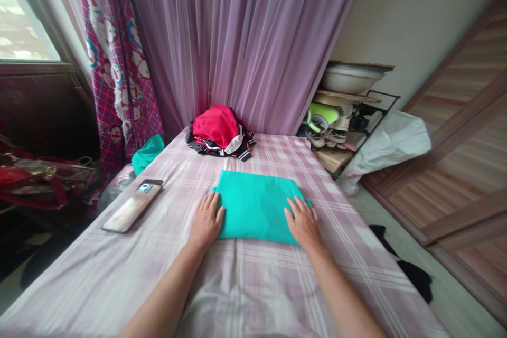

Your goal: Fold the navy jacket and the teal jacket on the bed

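Note:
A folded teal cloth or garment (253,206) lies flat in a rough rectangle on the plaid sheet (253,285); its exact kind does not show. My left hand (206,219) rests at its left edge, palm down, with the fingers stretched out. On its right edge lies my right hand (303,222), also flat, fingers spread. Neither hand is closed around anything. Small bits of the teal cloth stick out past the fingers on both sides.
Behind the cloth sits a pile of red and black clothes (219,132) by a purple curtain (253,37). At left lie a phone (134,208) and another teal cloth (147,154). A shoe rack (368,127) and a white bag (396,142) stand at right.

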Action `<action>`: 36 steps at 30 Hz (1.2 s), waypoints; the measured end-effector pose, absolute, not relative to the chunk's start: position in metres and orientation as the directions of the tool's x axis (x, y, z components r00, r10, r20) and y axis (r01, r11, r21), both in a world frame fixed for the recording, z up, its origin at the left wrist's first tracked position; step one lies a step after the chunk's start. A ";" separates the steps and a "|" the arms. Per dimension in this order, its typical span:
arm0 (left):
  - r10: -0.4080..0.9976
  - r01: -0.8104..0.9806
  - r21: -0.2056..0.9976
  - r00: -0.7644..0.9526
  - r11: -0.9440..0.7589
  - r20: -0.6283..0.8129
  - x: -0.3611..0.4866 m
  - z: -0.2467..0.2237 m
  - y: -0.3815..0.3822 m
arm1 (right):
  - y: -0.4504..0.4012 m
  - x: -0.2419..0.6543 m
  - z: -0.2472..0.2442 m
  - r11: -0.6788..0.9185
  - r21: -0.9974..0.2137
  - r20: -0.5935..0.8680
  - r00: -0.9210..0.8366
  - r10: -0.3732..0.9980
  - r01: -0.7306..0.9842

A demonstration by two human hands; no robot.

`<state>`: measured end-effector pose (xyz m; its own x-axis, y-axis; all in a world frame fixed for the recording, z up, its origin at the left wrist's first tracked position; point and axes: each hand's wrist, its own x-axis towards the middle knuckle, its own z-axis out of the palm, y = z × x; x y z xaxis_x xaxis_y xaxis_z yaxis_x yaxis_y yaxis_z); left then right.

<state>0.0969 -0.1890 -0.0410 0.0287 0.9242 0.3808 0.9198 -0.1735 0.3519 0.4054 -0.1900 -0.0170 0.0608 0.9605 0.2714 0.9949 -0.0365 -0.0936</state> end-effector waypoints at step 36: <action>0.894 0.736 0.673 -0.252 -0.071 0.371 0.102 0.018 -0.167 | -0.170 0.414 0.024 -0.224 -0.455 0.253 0.366 0.896 0.862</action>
